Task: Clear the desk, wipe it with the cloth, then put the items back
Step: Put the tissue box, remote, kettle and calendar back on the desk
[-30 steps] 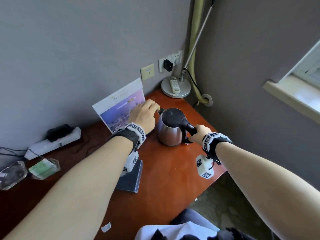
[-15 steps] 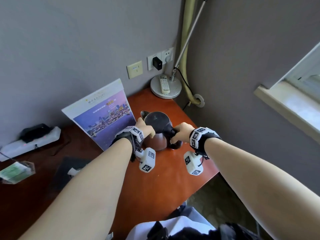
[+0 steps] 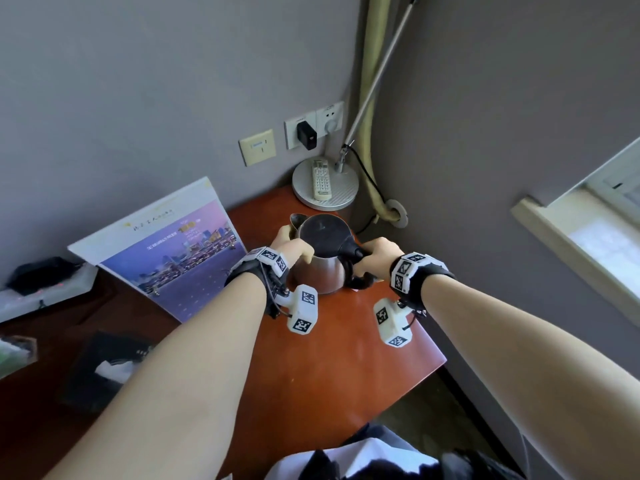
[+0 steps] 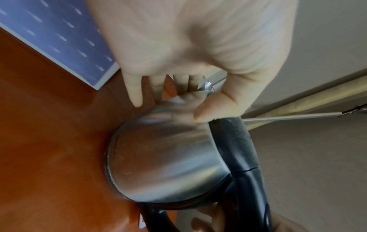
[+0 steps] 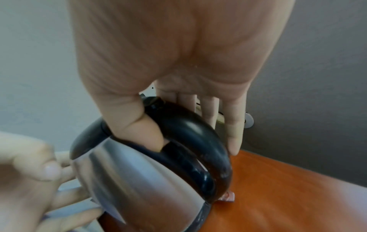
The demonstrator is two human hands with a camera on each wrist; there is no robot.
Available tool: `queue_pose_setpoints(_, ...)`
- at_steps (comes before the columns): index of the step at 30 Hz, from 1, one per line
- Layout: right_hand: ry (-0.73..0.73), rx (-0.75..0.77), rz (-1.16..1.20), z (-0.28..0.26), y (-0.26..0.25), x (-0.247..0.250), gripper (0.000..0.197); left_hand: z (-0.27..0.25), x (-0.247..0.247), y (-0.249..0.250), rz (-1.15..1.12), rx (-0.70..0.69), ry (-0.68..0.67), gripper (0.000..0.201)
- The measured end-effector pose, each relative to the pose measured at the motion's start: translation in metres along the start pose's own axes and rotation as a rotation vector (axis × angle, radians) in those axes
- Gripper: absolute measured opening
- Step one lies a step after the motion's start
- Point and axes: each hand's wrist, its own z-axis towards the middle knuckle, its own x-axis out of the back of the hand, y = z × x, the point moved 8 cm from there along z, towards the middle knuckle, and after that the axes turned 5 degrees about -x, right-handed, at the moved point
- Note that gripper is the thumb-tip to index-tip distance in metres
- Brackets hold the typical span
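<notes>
A steel kettle (image 3: 320, 275) with a black lid and handle stands on the red-brown desk (image 3: 329, 368) near its right end. My left hand (image 3: 291, 249) cups its left side below the spout; in the left wrist view the thumb (image 4: 206, 113) presses the steel body (image 4: 164, 157) and the fingers reach round the far side. My right hand (image 3: 377, 254) holds the black handle: in the right wrist view the thumb (image 5: 143, 130) sits inside the handle loop (image 5: 198, 141) and the fingers lie along its outer side.
A purple printed board (image 3: 173, 251) leans on the wall left of the kettle. A round lamp base (image 3: 344, 194) carrying a remote (image 3: 321, 178) fills the back corner. A dark tissue box (image 3: 104, 368) and a power strip (image 3: 41, 292) lie to the left. The desk's right edge is close.
My left hand has left the printed board and come onto the kettle's left side. The right hand stays on the handle. The head view has swung left and closer.
</notes>
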Motion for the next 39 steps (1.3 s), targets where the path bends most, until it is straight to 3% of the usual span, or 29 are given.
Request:
queue_pose_setpoints(7,0.081,0.024,0.102,0.036,0.000,0.032,0.012,0.029,-0.010,0.027,-0.070,-0.035,-0.003,0.092)
queue_pose_setpoints(13,0.131,0.043,0.194,0.067,-0.005,0.050,0.016,0.047,-0.007,0.036,-0.141,-0.046,0.044,0.086)
queue_pose_setpoints(17,0.128,0.037,0.255,0.080,-0.001,0.057,0.024,0.054,-0.010,0.037,-0.157,-0.040,0.039,0.091)
queue_pose_setpoints(21,0.114,0.033,0.322,0.085,0.006,0.058,0.033,0.057,-0.015,0.036,-0.170,-0.051,0.041,0.085)
queue_pose_setpoints(27,0.075,0.077,0.395,0.078,0.001,0.056,0.065,0.056,-0.017,0.032,-0.190,-0.051,0.077,0.087)
queue_pose_setpoints(39,0.065,0.039,0.411,0.064,0.007,0.054,0.056,0.048,-0.021,0.026,-0.223,-0.024,0.091,0.083)
